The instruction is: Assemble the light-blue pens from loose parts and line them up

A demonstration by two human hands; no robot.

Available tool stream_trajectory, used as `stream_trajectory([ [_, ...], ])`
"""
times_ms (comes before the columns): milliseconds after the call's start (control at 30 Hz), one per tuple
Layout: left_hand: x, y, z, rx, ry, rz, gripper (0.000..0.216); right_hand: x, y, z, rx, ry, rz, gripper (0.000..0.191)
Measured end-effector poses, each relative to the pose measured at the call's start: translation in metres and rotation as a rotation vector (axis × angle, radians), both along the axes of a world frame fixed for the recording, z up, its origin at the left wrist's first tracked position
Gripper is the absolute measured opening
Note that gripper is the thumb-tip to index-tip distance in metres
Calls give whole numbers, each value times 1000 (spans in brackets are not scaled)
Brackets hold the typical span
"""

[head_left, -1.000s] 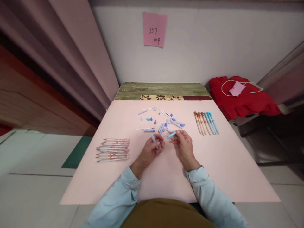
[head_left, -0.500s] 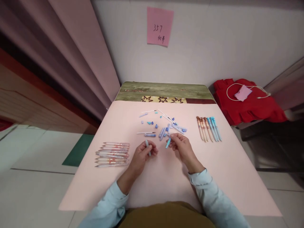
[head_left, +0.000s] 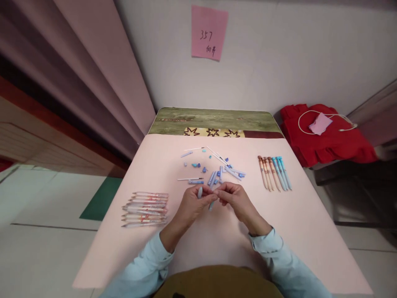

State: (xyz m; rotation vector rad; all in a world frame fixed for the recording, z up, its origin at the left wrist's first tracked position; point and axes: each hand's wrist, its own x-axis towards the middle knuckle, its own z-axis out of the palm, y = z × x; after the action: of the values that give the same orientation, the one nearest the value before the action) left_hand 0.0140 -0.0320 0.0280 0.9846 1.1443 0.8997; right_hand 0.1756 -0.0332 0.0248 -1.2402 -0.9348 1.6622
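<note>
**Holding two pen pieces close together at the middle of the sheet**

A pink sheet (head_left: 304, 231) covers the table in front of the person. On it, a bundle of pens (head_left: 145, 203) lies well out at 9 o'clock from the hands. A row of pens (head_left: 275, 173) lies side by side at about 2 o'clock. The loose pen parts (head_left: 217, 167) are scattered just beyond the fingertips at 12 o'clock.

The two hands meet near the middle of the sheet, with their fingertips almost touching. The left hand (head_left: 192, 207) is curled, and its thumb and fingers are closed round a pale stub (head_left: 200, 192). The stub stands out of the top of the grip, its long axis close to upright and its free end toward 12 o'clock. The right hand (head_left: 238, 200) pinches the upper end of a blue barrel (head_left: 211, 204) between thumb and forefinger, the other fingers folded in behind.

The barrel hangs in the gap between the hands. Its long axis runs from about 1 o'clock at the pinch to 7 o'clock at the free end, which slants toward the person. From the stub the barrel lies at about 4 o'clock, just beside it. Whether the two pieces touch cannot be told. The free end of the barrel sits nearer the left hand's fingers than the right palm.
</note>
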Motion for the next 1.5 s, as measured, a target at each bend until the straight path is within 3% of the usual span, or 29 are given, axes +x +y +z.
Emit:
stream_trajectory([
  [133, 2, -4, -3, -29, -27, -5, 25, 3, -1, -1, -61, 38, 3, 27],
  [400, -2, -6, -8, 171, 120, -41, 14, 2, -1, -3, 144, -305, 51, 27],
  [467, -2, -7, -12, 136, 89, 15, 14, 4, 0, -7, 144, -331, 56, 30],
  [533, -2, -8, -17, -2, -19, 108, 19, 8, 5, -11, 158, -340, 30, 31],
  [667, -11, -1, -20, -203, -334, 254, 28, 22, 41, -11, 328, -645, -65, 28],
  [733, -18, 7, -15, -202, -429, 309, 29, 24, 69, -10, 430, -864, -84, 21],
  [833, -27, 20, -2, -206, -483, 373, 29, 13, 110, -11, 515, -1140, 14, 22],
  [967, -33, 24, 16, -150, -473, 366, 26, -13, 139, -22, 510, -1250, 87, 26],
  [1100, -34, 16, 18, -141, -507, 340, 28, -23, 141, -29, 497, -1245, 97, 23],
  [1233, -32, 10, 12, -205, -619, 356, 35, -17, 118, -23, 492, -1151, 101, 18],
  [1267, -31, 10, 11, -218, -642, 345, 36, -16, 108, -19, 485, -1077, 97, 19],
  [1400, -20, 12, 13, -206, -603, 282, 39, -15, 67, 5, 353, -316, 3, 27],
  [1500, -12, 14, 19, -169, -501, 234, 40, -16, 47, 26, 346, -107, -12, 31],
])
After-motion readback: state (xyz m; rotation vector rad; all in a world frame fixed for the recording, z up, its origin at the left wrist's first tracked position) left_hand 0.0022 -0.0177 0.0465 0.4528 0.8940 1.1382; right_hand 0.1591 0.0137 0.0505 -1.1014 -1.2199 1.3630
